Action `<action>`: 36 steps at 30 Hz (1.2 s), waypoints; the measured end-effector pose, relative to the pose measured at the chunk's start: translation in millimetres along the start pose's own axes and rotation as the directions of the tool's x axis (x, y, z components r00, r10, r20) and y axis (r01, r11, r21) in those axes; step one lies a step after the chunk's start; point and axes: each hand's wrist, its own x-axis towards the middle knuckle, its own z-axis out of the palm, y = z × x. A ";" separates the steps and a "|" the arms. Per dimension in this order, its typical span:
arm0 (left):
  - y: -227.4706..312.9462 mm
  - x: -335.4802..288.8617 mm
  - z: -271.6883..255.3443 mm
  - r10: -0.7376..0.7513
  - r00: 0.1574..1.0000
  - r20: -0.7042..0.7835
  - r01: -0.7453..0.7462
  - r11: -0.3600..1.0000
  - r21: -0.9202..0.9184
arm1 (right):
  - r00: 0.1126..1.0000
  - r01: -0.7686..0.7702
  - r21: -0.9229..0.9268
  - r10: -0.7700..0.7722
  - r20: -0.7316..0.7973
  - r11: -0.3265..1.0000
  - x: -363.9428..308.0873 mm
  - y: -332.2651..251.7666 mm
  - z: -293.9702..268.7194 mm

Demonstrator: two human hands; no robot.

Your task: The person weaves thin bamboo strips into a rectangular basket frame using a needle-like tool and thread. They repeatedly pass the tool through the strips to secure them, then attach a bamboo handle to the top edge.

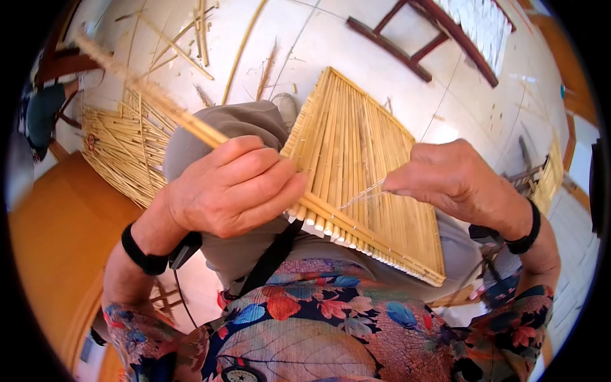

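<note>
Across my lap lies a panel of reed stalks (375,165), straw-coloured, with its stalks side by side and a stitched border along its edges. My left hand (235,188) is closed around a long reed stalk (202,132) that runs along the panel's near edge and ends in a feathery tip at the upper left. My right hand (449,178), above the panel's right part, pinches a thin pale thread (363,193). The thread stretches down to the stalk at the near edge. Cut stalk ends show pale below that edge, just right of my left hand.
A large bundle of reed stalks (121,146) lies on the left beside an orange-brown wooden surface (63,235). Loose stalks (200,32) and scraps are scattered over the tiled floor. A dark red wooden stool (439,32) stands at the far right. Someone's leg (48,111) shows at the left edge.
</note>
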 end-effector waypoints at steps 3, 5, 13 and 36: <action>-18.0 8.8 21.0 -0.035 0.998 -0.058 0.037 0.999 0.037 | 0.997 -0.070 -0.083 0.067 -0.037 0.994 1.8 14.8 -11.1; -3.8 -1.1 3.6 -0.056 0.998 0.038 0.056 0.998 -0.004 | 0.996 -0.070 -0.013 0.069 -0.064 0.997 3.4 5.3 14.8; 14.0 -5.3 7.8 -0.118 0.991 0.063 0.118 0.993 -0.010 | 0.983 0.018 -0.099 0.000 0.181 0.995 16.8 7.6 6.3; 30.1 -14.3 6.2 -0.150 0.971 0.184 0.140 0.988 0.067 | 0.986 0.130 -0.025 -0.132 -0.103 0.991 26.6 5.1 38.5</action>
